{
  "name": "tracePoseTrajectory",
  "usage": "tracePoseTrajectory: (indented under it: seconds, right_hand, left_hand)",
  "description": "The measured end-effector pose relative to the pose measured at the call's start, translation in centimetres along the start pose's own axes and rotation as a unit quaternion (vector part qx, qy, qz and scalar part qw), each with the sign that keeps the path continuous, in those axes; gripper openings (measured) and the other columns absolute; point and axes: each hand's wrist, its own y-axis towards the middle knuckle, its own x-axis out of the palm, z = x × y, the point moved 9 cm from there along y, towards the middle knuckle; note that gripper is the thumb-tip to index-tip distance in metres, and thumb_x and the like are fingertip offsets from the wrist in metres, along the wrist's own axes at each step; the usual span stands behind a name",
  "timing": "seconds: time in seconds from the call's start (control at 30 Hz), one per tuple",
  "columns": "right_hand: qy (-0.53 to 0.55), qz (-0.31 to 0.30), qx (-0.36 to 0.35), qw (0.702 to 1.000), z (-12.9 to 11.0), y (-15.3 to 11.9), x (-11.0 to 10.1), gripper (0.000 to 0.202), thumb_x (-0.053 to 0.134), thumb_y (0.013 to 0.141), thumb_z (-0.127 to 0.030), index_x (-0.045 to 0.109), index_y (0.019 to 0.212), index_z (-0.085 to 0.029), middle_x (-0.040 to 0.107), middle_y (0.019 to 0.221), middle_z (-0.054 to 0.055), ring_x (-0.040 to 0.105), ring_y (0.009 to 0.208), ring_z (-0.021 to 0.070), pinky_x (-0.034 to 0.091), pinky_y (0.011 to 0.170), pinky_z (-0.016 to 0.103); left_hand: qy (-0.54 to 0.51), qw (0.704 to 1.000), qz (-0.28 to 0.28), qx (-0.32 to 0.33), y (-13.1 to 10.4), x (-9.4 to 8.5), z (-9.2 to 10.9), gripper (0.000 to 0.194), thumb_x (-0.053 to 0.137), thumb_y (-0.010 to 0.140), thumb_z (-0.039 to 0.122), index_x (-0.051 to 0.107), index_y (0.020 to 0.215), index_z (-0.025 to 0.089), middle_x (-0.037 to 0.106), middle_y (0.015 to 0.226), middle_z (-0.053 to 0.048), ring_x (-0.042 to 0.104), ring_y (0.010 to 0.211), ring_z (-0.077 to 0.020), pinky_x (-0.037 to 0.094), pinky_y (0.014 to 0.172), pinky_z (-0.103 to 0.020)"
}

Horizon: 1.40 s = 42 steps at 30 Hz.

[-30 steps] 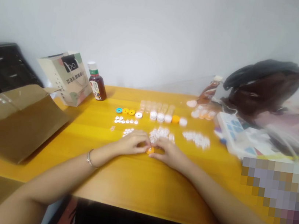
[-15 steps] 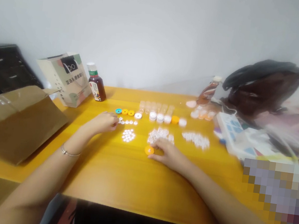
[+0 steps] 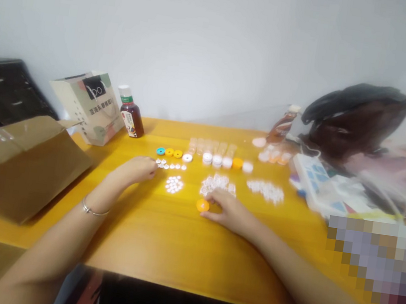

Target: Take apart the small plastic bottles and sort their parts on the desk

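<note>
Between the thumb and fingers of my right hand (image 3: 228, 211) is an orange cap (image 3: 202, 205), resting at the table. My left hand (image 3: 142, 169) is closed at the left end of a row of small white discs (image 3: 172, 166); anything in its fingers is too small to make out. A cluster of white discs (image 3: 174, 185) lies between my hands. Beyond my right hand sits a pile of white rings (image 3: 218, 184). Behind the discs are a blue cap (image 3: 161, 151), yellow caps (image 3: 173, 153) and a white cap (image 3: 187, 158).
Clear cups (image 3: 212, 148) stand behind white containers (image 3: 217, 160). White pieces (image 3: 266, 190) lie to the right. A brown paper bag (image 3: 26, 172), a carton bag (image 3: 92, 106) and a dark bottle (image 3: 132, 118) stand left. A power strip (image 3: 316, 180) and black bag (image 3: 359, 118) are right.
My left hand has shifted slightly left, uncovering more white discs at the end of the row. My right hand keeps its grip on the orange cap.
</note>
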Motion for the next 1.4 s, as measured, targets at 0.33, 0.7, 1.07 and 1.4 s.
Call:
tracePoseTrajectory:
  seconds: [0.33, 0.7, 1.07, 1.4]
  right_hand:
    - [-0.019, -0.003, 0.009, 1.000, 0.1, 0.0, 0.0, 0.019, 0.063, 0.072, -0.033, 0.052, 0.078, -0.019, 0.055, 0.079, 0.003, 0.052, 0.074, 0.0161, 0.040, 0.067, 0.028]
    - [-0.019, 0.029, -0.014, 0.999, -0.6, 0.0, -0.7, 0.018, 0.065, 0.071, -0.032, 0.055, 0.079, -0.019, 0.056, 0.080, 0.003, 0.052, 0.075, 0.0166, 0.041, 0.067, 0.028]
    - [-0.078, 0.115, -0.088, 0.986, -3.1, -0.6, -2.0, 0.017, 0.057, 0.078, -0.033, 0.054, 0.087, -0.019, 0.056, 0.080, 0.006, 0.051, 0.074, 0.0176, 0.041, 0.067, 0.030]
    - [-0.079, 0.144, -0.067, 0.984, -2.7, -0.8, -2.7, 0.021, 0.054, 0.081, -0.030, 0.053, 0.099, -0.019, 0.058, 0.080, 0.006, 0.053, 0.076, 0.0180, 0.044, 0.068, 0.032]
  left_hand:
    - [-0.074, 0.991, 0.112, 0.000, -0.2, -2.3, 1.1, 0.029, 0.044, 0.084, 0.033, 0.059, 0.068, 0.014, 0.058, 0.067, -0.007, 0.053, 0.059, -0.0157, 0.036, 0.054, -0.025]
    - [-0.397, 0.892, 0.139, 0.167, -1.2, -3.1, 10.4, 0.032, 0.053, 0.080, 0.041, 0.059, 0.101, 0.018, 0.062, 0.091, -0.004, 0.055, 0.081, -0.0134, 0.043, 0.073, -0.025]
    - [-0.599, 0.791, 0.117, 0.044, 0.2, 0.1, 10.7, 0.021, 0.057, 0.075, 0.032, 0.061, 0.079, 0.012, 0.062, 0.067, -0.002, 0.052, 0.057, -0.0082, 0.041, 0.055, -0.019]
    - [-0.543, 0.761, 0.330, -0.129, 0.3, -0.9, -3.5, 0.024, 0.059, 0.069, 0.034, 0.062, 0.078, 0.011, 0.065, 0.073, -0.005, 0.059, 0.064, -0.0125, 0.046, 0.061, -0.021]
